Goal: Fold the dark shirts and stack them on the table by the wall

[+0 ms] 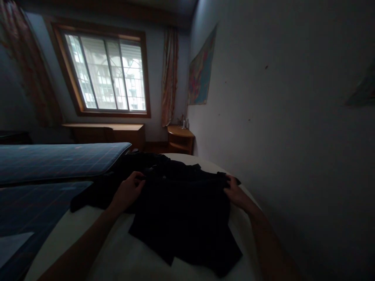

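A black garment (187,218) lies spread on a round, pale-topped table (117,246). Two short flared ends, sleeves or legs, point toward me; the dim light hides which. My left hand (130,189) pinches the far left corner of the garment, fingers bent. On the opposite side, my right hand (234,191) grips the far right corner, thumb and fingers closed on the cloth. Behind and to the left, more dark clothing (102,191) lies in a heap, partly covered by my left hand and the garment.
Blue plaid mattress-like pads (58,162) border the table at left. A plain wall (293,136) runs close along the right, with a map-like poster (202,70). Beyond are a wooden desk (125,134), a corner shelf (180,132) and a barred window (108,74).
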Action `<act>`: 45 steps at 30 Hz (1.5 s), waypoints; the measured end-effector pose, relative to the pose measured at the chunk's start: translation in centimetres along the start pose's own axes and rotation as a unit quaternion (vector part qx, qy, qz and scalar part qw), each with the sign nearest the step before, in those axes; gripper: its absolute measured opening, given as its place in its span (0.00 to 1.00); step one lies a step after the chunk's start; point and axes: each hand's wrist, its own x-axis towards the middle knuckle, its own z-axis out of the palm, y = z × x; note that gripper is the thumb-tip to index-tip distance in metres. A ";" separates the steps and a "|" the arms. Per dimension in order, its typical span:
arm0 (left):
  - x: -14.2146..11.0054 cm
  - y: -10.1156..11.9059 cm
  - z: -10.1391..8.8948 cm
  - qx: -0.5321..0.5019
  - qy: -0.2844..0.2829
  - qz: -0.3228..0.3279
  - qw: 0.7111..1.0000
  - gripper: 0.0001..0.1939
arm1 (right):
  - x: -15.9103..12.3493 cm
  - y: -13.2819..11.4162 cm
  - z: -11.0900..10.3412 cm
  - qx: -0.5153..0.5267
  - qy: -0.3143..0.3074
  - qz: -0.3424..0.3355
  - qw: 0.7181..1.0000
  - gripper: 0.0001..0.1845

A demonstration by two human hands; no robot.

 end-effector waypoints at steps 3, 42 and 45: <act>-0.4 0.3 -0.1 0.043 -0.035 0.006 0.998 0.18 | -0.7 -0.2 -0.5 -0.001 -0.085 -0.026 0.996 0.45; -8.5 7.4 3.8 0.095 -0.392 0.328 0.854 0.12 | -7.8 -13.2 1.9 -0.013 -0.483 -0.100 0.870 0.16; -8.6 7.7 3.6 0.111 -0.382 0.316 0.861 0.13 | -7.9 -13.1 2.3 0.001 -0.515 -0.100 0.852 0.19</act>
